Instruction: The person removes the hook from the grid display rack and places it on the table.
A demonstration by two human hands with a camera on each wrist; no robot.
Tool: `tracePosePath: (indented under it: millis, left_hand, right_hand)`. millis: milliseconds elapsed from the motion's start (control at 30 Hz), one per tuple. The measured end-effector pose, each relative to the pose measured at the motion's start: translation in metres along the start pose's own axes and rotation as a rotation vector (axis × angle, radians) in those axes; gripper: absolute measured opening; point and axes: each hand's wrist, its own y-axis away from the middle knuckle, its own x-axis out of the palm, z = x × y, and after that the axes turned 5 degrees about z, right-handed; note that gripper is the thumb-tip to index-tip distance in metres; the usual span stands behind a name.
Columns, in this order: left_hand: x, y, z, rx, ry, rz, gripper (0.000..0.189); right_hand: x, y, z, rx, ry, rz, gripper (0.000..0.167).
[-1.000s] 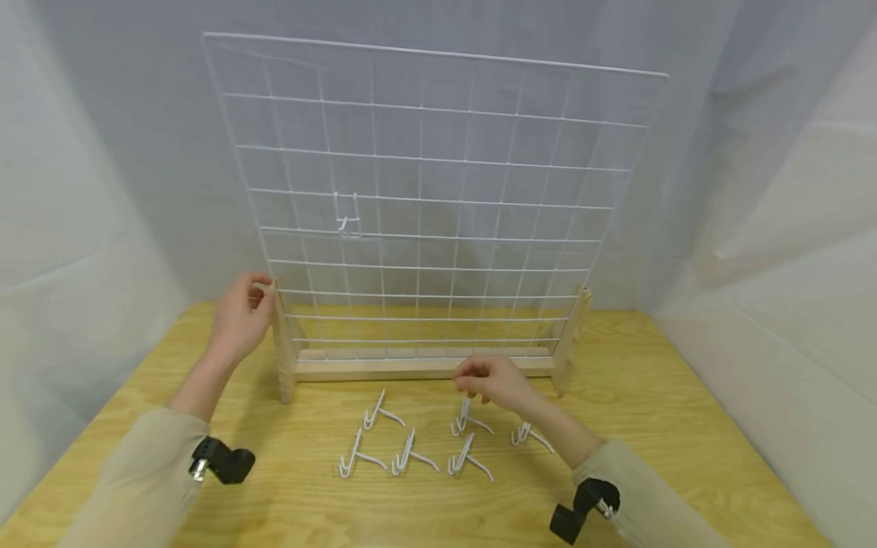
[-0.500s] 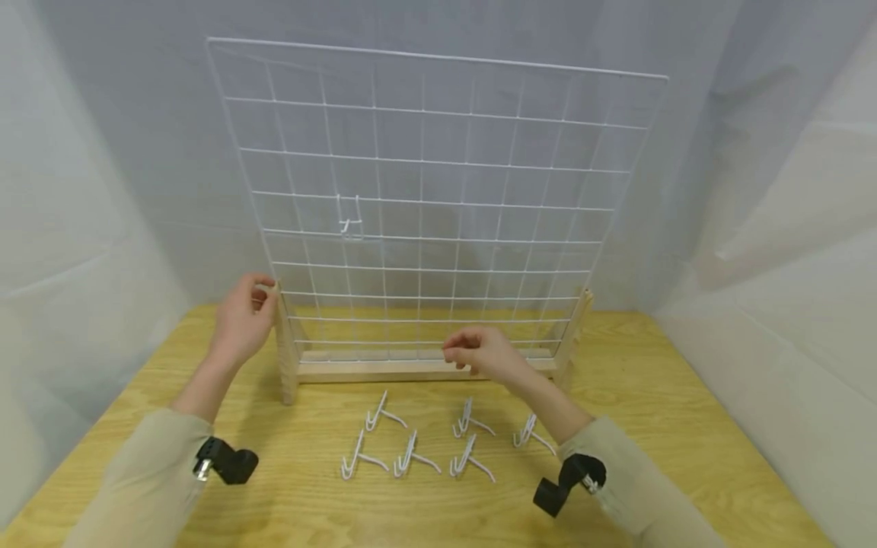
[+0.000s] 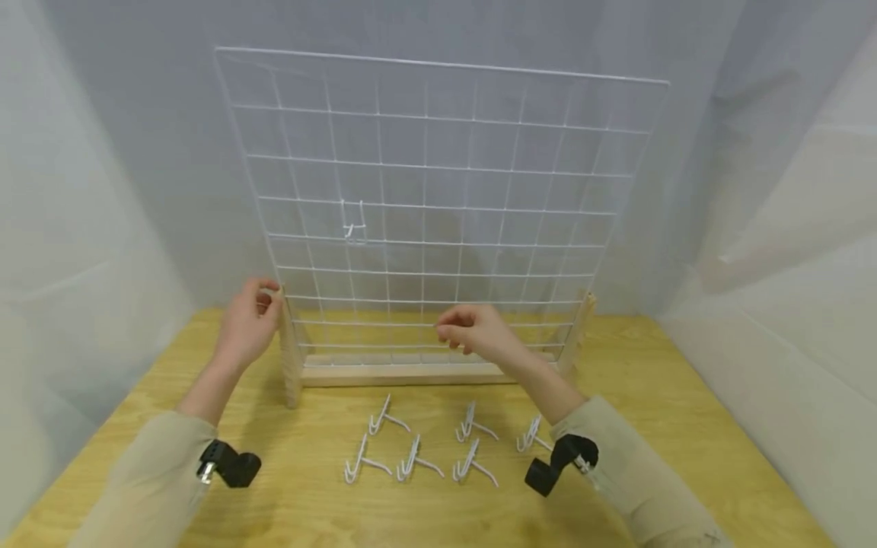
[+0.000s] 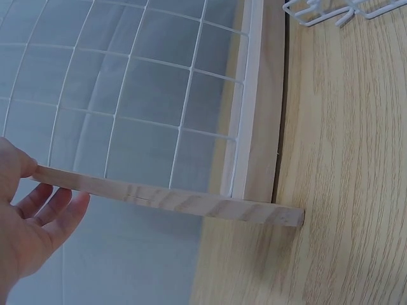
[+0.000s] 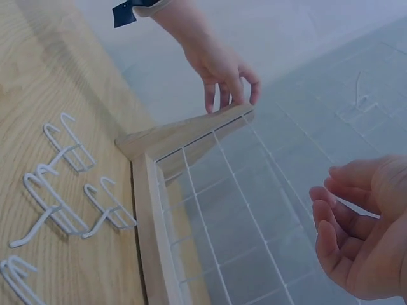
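A white wire grid panel [image 3: 425, 165] stands upright in a wooden stand [image 3: 404, 375]. My left hand [image 3: 250, 323] holds the top of the stand's left post [image 4: 165, 194], thumb on one side and fingers on the other. In front of the lower grid, my right hand [image 3: 479, 335] hovers with loosely bent fingers; the right wrist view shows nothing in it. A white double-prong wire hook [image 3: 354, 227] hangs on the left part of the grid. Several similar loose hooks [image 3: 409, 459] lie on the table before the stand, one [image 3: 530, 435] close by the right forearm.
The yellow wood-grain table [image 3: 308, 517] carries the stand near its back edge. Pale sheeting [image 3: 767, 320] encloses the back and both sides. A black wrist mount [image 3: 231, 464] sits on each sleeve.
My right hand has risen from over the loose hooks and shifted left, to in front of the lower grid. The left hand stays at the post.
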Motion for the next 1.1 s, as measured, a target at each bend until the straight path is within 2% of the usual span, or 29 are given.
tracePosePath:
  millis: [400,633,867,1100]
  left_hand:
    - [0.003,-0.003,0.002,0.007,0.009,-0.004,0.031]
    - [0.004,-0.005,0.002,0.019,0.003,-0.012,0.029]
    - [0.003,-0.004,0.002,0.017,0.017,0.004,0.030]
    - [0.004,-0.004,0.001,0.022,0.005,-0.012,0.030]
  right_hand:
    - [0.001,-0.017,0.018,0.023,-0.026,-0.030,0.021]
    - [0.001,-0.025,0.026,-0.020,-0.046,-0.045,0.022]
    - [0.003,-0.028,0.040,-0.042,-0.134,-0.055,0.025]
    - [0.007,-0.035,0.051,-0.061,-0.140,-0.069,0.021]
